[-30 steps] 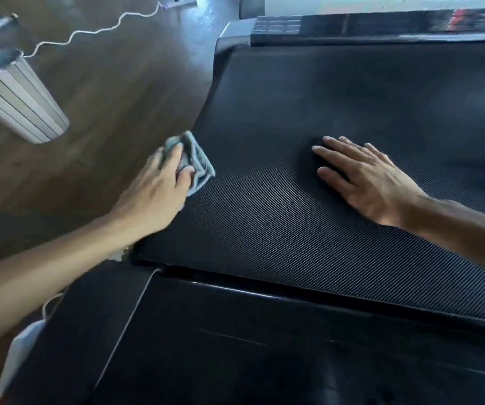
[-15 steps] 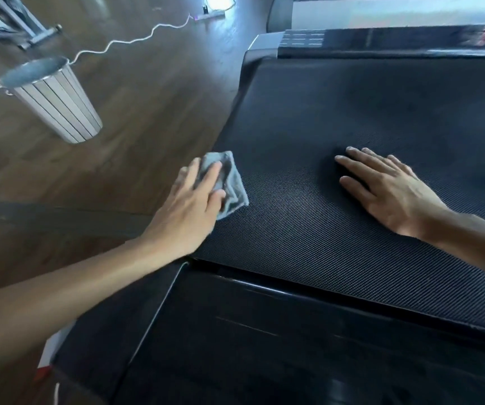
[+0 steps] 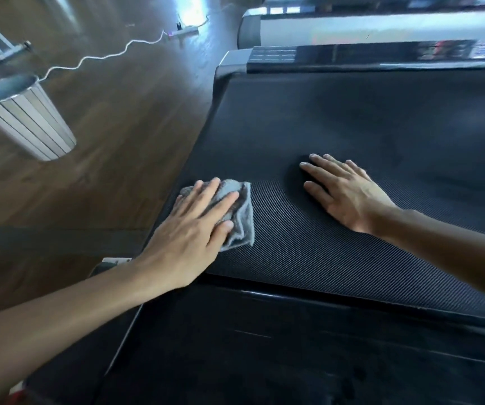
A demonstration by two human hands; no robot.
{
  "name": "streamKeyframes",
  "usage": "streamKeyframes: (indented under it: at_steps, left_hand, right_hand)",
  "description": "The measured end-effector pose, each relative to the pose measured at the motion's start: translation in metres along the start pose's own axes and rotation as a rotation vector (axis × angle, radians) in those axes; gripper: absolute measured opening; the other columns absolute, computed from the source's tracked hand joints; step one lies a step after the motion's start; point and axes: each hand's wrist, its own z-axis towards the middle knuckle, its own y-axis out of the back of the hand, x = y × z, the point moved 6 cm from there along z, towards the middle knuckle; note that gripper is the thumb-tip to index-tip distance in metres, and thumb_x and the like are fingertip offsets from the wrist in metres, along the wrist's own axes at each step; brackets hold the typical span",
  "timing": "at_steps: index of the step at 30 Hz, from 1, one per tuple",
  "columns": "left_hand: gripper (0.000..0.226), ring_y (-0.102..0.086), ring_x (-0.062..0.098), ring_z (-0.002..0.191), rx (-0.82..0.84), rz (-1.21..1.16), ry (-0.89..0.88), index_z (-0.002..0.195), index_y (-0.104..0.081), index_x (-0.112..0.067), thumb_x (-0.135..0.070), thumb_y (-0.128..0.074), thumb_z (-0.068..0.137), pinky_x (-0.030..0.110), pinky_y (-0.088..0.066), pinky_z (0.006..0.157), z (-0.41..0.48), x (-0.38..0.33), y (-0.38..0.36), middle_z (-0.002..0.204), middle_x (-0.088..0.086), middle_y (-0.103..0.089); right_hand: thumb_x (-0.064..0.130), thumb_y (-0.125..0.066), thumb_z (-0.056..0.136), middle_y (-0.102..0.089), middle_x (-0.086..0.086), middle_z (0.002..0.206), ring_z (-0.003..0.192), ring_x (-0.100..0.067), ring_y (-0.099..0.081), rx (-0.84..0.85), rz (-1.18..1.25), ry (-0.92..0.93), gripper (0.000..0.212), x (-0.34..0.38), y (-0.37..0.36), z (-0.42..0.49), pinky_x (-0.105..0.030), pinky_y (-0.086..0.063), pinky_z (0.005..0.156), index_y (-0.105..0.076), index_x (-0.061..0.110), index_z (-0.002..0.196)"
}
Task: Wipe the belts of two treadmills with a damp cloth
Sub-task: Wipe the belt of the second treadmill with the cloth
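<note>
Your left hand (image 3: 190, 229) presses the grey cloth (image 3: 240, 226) against the treadmill belt (image 3: 367, 118), close to the belt's left edge. Its fingers are extended across the cloth, not curled round it. Your right hand (image 3: 349, 194) lies palm down near the middle of the belt, fingers straight, holding nothing. A ribbed metal bin (image 3: 31, 127) stands on the floor (image 3: 136, 135) beyond the left edge.

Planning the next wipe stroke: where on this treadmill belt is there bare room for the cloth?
The belt is bare from both hands up to the front cover, and rightward past the right hand. A narrower strip lies between the cloth and that hand. The left edge is crowded: the left hand presses the cloth there.
</note>
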Motion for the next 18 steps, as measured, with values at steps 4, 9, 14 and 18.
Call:
streamKeyframes:
  at_steps: [4, 9, 14, 18]
  left_hand:
    - [0.067, 0.000, 0.027, 0.148, -0.042, 0.092, -0.002, 0.151, -0.025, -0.024, -0.050, -0.007, 0.092, 0.050, -0.012, 0.118, 0.012, -0.034, -0.004, 0.161, 0.004, -0.008]
    - [0.052, 0.008, 0.011, 0.148, 0.063, 0.019, -0.494, 0.151, -0.019, -0.039, -0.045, -0.019, 0.099, 0.037, -0.002, 0.121, -0.012, -0.102, -0.014, 0.161, -0.010, 0.000]
    - [0.064, -0.013, 0.029, 0.147, -0.044, 0.065, -0.209, 0.149, -0.030, -0.025, -0.047, -0.012, 0.091, 0.042, -0.013, 0.119, 0.067, -0.017, -0.002, 0.159, 0.007, -0.017]
    - [0.056, 0.000, 0.027, 0.148, 0.033, 0.008, 0.031, 0.152, -0.020, -0.028, -0.047, -0.014, 0.099, 0.045, -0.004, 0.120, 0.110, -0.027, -0.018, 0.161, 0.002, -0.005]
  right_hand:
    - [0.051, -0.023, 0.101, -0.012, 0.010, 0.162, 0.150, -0.011, -0.004, 0.003, -0.012, -0.002, 0.055, 0.000, 0.000, 0.000, -0.035, -0.001, 0.120, -0.021, 0.034, 0.153]
    - [0.050, -0.024, 0.102, -0.012, 0.009, 0.162, 0.150, -0.013, -0.005, 0.006, -0.014, -0.003, 0.054, 0.001, 0.000, 0.000, -0.037, -0.002, 0.121, -0.020, 0.033, 0.153]
    - [0.050, -0.027, 0.102, -0.013, 0.010, 0.162, 0.150, -0.011, -0.005, 0.028, 0.035, 0.003, 0.052, -0.001, 0.001, 0.001, -0.036, -0.002, 0.122, -0.024, 0.034, 0.152]
    - [0.042, -0.038, 0.102, -0.024, 0.004, 0.159, 0.148, -0.016, -0.016, -0.004, 0.147, 0.002, 0.048, -0.015, 0.011, -0.001, -0.033, -0.012, 0.121, -0.036, 0.029, 0.148]
